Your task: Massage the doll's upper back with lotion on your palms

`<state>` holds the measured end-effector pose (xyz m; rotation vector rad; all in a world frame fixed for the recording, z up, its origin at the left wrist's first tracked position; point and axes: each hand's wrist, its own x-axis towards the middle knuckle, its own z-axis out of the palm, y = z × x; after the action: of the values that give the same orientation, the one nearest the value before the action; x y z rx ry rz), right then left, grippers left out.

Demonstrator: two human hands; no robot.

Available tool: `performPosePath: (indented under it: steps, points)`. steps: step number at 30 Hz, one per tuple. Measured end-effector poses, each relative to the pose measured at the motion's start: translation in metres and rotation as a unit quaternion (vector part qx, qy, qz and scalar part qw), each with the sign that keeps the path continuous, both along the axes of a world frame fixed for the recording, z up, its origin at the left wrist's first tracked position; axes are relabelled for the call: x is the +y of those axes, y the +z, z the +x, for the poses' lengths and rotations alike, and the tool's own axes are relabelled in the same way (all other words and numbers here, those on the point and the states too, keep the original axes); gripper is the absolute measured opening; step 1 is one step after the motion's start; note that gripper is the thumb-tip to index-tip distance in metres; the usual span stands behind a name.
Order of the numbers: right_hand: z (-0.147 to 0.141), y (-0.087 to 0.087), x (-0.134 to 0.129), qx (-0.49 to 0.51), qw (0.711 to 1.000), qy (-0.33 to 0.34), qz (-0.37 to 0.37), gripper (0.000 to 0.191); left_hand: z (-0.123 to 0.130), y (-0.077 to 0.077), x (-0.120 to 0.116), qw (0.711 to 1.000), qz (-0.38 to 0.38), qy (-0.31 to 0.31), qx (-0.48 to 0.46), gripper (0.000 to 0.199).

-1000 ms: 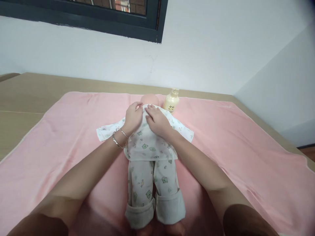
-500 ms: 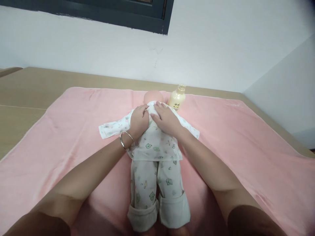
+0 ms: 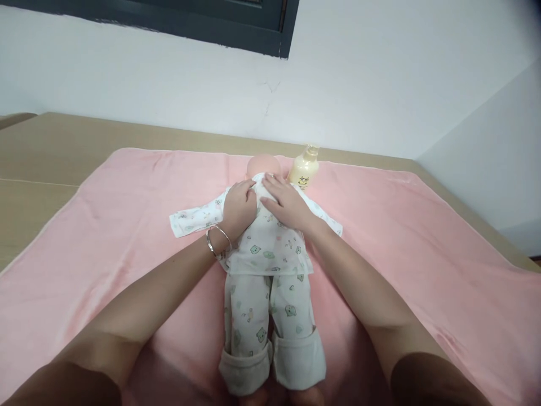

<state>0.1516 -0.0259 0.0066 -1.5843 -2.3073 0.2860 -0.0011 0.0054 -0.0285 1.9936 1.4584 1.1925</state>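
A baby doll (image 3: 262, 164) lies stretched out on a pink blanket (image 3: 139, 186), its head at the far end. It wears a white printed top (image 3: 270, 254) and matching trousers (image 3: 291, 310) with rolled cuffs. My left hand (image 3: 240, 207) rests flat on the upper left of the top, a silver bangle (image 3: 211, 239) at its wrist. On the upper right lies my right hand (image 3: 288, 202), palm down with fingers spread. Both touch the cloth and grip nothing. The doll's face cannot be seen; its feet barely show below the cuffs.
A pale yellow lotion bottle (image 3: 305, 168) stands just right of the doll's head. Wooden tabletop (image 3: 84, 135) shows around the blanket. Behind it rises a white wall (image 3: 203, 90) with a dark window frame (image 3: 236, 34).
My right hand has shifted very slightly on the top. My left hand, the doll and the bottle look the same.
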Motion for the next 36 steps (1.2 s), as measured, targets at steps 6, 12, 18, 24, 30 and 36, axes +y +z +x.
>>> performPosePath:
  steps: [6, 12, 18, 24, 30, 36]
  points:
    - [-0.015, -0.001, -0.016, -0.039, 0.996, -0.080, 0.022, 0.066, 0.000, 0.000, -0.001, 1.000, 0.000, -0.001, -0.008, 0.044]
    - [-0.016, -0.003, -0.011, 0.017, 0.999, -0.042, 0.022, 0.059, 0.000, -0.001, -0.001, 1.000, 0.004, -0.008, -0.008, 0.044]
    - [-0.005, -0.009, 0.004, 0.063, 0.990, -0.128, 0.003, 0.064, 0.001, 0.002, -0.002, 0.999, 0.000, -0.005, 0.048, 0.046]
    - [-0.002, -0.003, 0.001, 0.053, 0.989, -0.139, -0.021, 0.071, 0.003, 0.013, -0.007, 0.989, 0.007, -0.020, 0.144, 0.045]
    - [0.000, -0.001, 0.002, 0.013, 0.992, -0.128, -0.011, 0.069, 0.006, 0.016, -0.014, 0.977, 0.037, -0.031, 0.208, 0.043]
    - [-0.013, 0.002, -0.017, -0.047, 0.991, -0.119, 0.033, 0.055, 0.003, 0.017, -0.006, 0.980, 0.006, -0.040, 0.193, 0.035]
